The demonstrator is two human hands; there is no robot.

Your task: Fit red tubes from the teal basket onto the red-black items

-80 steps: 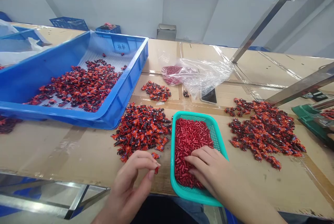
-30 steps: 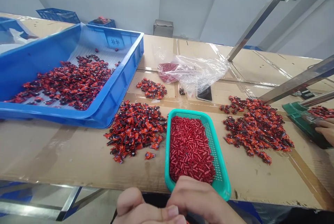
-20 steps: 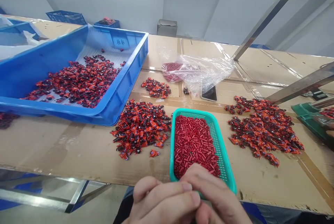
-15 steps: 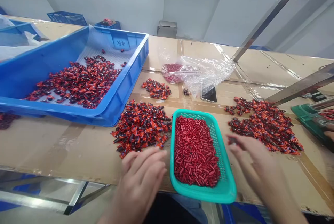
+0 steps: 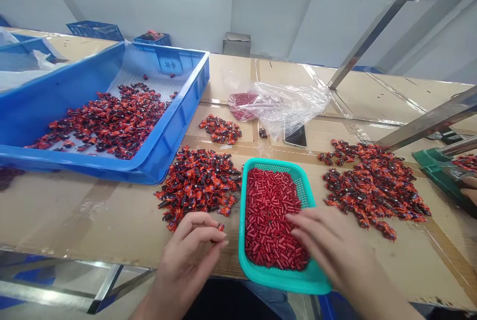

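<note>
My left hand (image 5: 192, 255) pinches a small orange-and-black wired part (image 5: 220, 227) between thumb and fingertips, beside the green basket's left rim. Just beyond it spreads a pile of similar parts (image 5: 199, 183). The green plastic basket (image 5: 244, 260) is filled with short dark-red tubes (image 5: 270, 210). Over the basket's right side reaches my right hand (image 5: 330, 240), slightly blurred, its thumb and fingertips apart at the tubes. Nothing shows in it. Another heap of orange-and-black parts (image 5: 376, 181) lies to the right of the basket.
A large blue bin (image 5: 149, 163) holding similar parts stands at the left. Behind the basket are a small part pile (image 5: 220, 129), a clear plastic bag (image 5: 298, 104) and a phone (image 5: 296, 136). Metal posts (image 5: 428, 116) rise at the right, near another person's hand (image 5: 470, 190).
My right hand has moved left from beside the right heap to the tubes; a part now lies at that heap's near edge. My left hand has turned, showing the part in its fingers.
</note>
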